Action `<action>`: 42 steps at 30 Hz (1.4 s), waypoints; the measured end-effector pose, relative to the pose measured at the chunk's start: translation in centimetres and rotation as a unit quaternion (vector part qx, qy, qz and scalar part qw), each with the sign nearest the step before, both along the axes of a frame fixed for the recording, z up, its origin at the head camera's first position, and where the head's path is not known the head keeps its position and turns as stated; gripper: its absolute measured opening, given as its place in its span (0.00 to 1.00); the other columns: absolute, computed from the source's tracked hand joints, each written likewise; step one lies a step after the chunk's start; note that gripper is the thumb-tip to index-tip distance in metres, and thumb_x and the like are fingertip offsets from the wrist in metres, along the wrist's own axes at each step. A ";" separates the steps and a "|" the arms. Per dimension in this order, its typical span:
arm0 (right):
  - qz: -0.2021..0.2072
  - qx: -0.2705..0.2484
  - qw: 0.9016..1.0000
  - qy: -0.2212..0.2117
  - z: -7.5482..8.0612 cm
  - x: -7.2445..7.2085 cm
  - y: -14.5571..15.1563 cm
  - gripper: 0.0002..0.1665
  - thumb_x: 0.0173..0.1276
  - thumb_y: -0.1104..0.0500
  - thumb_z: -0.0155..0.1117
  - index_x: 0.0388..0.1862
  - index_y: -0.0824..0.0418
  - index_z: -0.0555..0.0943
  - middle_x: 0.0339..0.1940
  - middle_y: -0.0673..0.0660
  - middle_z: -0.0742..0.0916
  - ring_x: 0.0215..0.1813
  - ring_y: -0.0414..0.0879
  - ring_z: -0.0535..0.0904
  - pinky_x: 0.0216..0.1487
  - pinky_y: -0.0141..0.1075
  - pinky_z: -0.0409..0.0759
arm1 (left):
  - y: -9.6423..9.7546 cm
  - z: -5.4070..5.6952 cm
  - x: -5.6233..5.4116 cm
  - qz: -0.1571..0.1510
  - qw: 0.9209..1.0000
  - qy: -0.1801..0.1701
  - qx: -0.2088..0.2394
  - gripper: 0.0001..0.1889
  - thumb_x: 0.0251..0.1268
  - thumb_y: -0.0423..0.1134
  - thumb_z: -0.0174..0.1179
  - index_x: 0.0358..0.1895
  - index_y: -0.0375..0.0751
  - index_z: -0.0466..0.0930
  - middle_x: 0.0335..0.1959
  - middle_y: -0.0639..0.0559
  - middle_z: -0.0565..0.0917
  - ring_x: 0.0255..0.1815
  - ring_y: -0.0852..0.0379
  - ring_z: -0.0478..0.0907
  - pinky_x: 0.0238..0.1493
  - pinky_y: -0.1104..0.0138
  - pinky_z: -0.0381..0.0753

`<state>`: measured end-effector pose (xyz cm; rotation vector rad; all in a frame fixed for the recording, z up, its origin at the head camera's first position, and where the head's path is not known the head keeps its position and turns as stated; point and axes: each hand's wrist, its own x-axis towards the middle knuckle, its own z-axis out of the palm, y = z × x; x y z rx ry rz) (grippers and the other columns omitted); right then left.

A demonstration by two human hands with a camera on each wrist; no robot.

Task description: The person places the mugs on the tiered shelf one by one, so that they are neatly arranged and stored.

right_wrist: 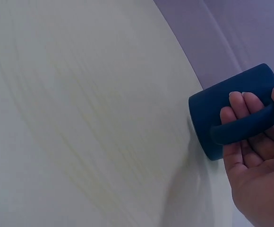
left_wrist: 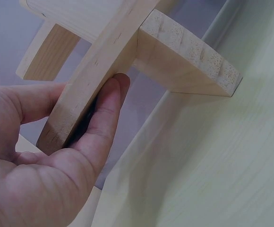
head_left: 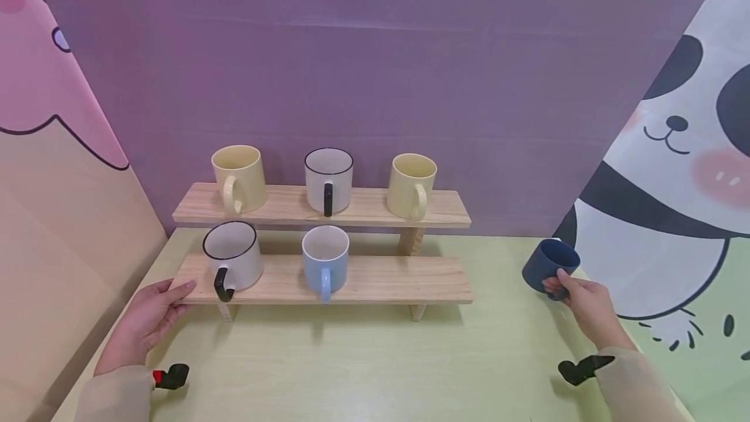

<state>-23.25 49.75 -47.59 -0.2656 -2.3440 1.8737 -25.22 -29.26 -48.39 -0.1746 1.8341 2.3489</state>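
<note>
At the right of the head view, my right hand (head_left: 588, 305) holds a dark blue mug (head_left: 536, 270) by its handle, fingers through the loop and thumb near the rim. The mug is tilted a little, its base right at the tabletop in the right wrist view. My left hand (head_left: 153, 314) pinches the left end of a two-tier wooden shelf's lower board (head_left: 398, 279), thumb on top and fingers underneath. Beside that thumb stands a white mug (head_left: 245, 262) with black rim and handle. A light blue mug (head_left: 316, 272) is further right on the same board.
On the upper board (head_left: 366, 204) stand a yellow mug (head_left: 249, 181) at left, a black-rimmed white mug (head_left: 316, 187) in the middle and another yellow mug (head_left: 404, 187) at right. A purple backdrop (head_left: 375, 83) rises behind, with a panda-print panel (head_left: 662, 266) at the right.
</note>
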 end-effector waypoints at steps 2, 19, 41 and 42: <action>-0.001 -0.051 0.998 0.023 -0.1 0.0 -0.4 0.25 0.81 0.52 0.58 0.44 0.76 0.86 0.37 0.54 0.90 0.42 0.38 0.86 0.46 0.23 0.81 | 0.0 0.1 0.0 -0.001 1.000 0.000 -0.002 0.37 0.78 0.29 0.56 0.72 0.12 0.40 0.40 0.49 0.81 0.42 0.62 0.83 0.52 0.68 0.83; -0.033 -0.126 0.991 0.039 1.0 0.3 -4.4 0.17 0.79 0.55 0.61 0.41 0.69 0.89 0.34 0.53 0.90 0.41 0.38 0.87 0.47 0.23 0.81 | -0.1 -0.1 0.1 -0.001 1.000 -0.002 0.014 0.36 0.78 0.28 0.55 0.72 0.13 0.41 0.41 0.49 0.81 0.43 0.61 0.84 0.53 0.66 0.82; -0.011 -0.104 0.991 0.082 7.2 4.1 -12.3 0.19 0.77 0.55 0.64 0.41 0.73 0.88 0.34 0.55 0.90 0.42 0.40 0.87 0.50 0.24 0.81 | 0.1 0.2 0.2 0.004 1.000 -0.008 0.003 0.38 0.77 0.30 0.57 0.73 0.13 0.40 0.41 0.49 0.80 0.42 0.61 0.83 0.53 0.67 0.82; -0.011 -0.101 0.991 0.087 7.3 4.3 -12.7 0.19 0.77 0.56 0.64 0.41 0.74 0.88 0.34 0.55 0.90 0.41 0.40 0.87 0.50 0.24 0.80 | 0.1 0.3 0.2 0.004 1.000 -0.007 0.003 0.38 0.77 0.30 0.57 0.72 0.13 0.40 0.41 0.49 0.80 0.42 0.61 0.83 0.53 0.67 0.82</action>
